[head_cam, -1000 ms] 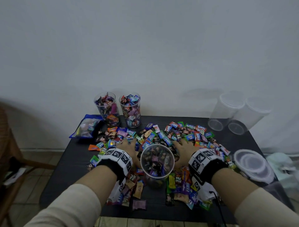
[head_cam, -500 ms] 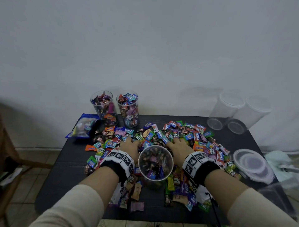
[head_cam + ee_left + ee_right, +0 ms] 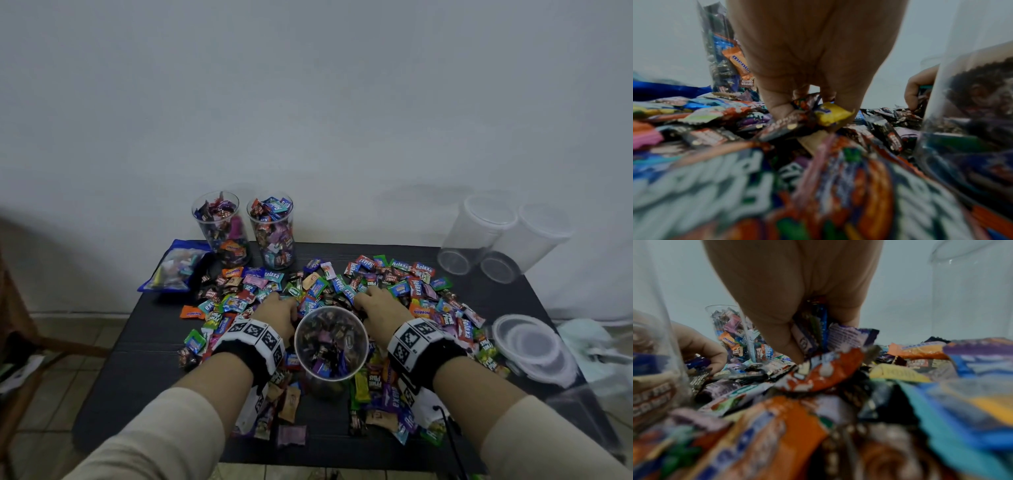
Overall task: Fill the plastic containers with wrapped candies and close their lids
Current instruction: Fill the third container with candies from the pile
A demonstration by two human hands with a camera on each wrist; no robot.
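A clear plastic container, partly filled with wrapped candies, stands open near the front of the black table, with one hand on either side of it in the candy pile. The left hand lies palm down just left of the container, its fingers curled around a small bunch of wrappers, a yellow candy among them. The right hand does the same just right of the container, its curled fingers closed on several wrappers, a blue candy among them. At the back left stand 2 filled containers without lids, beside a blue candy bag. At the back right 2 empty containers lean against the wall, and a stack of lids rests near the table's right edge.
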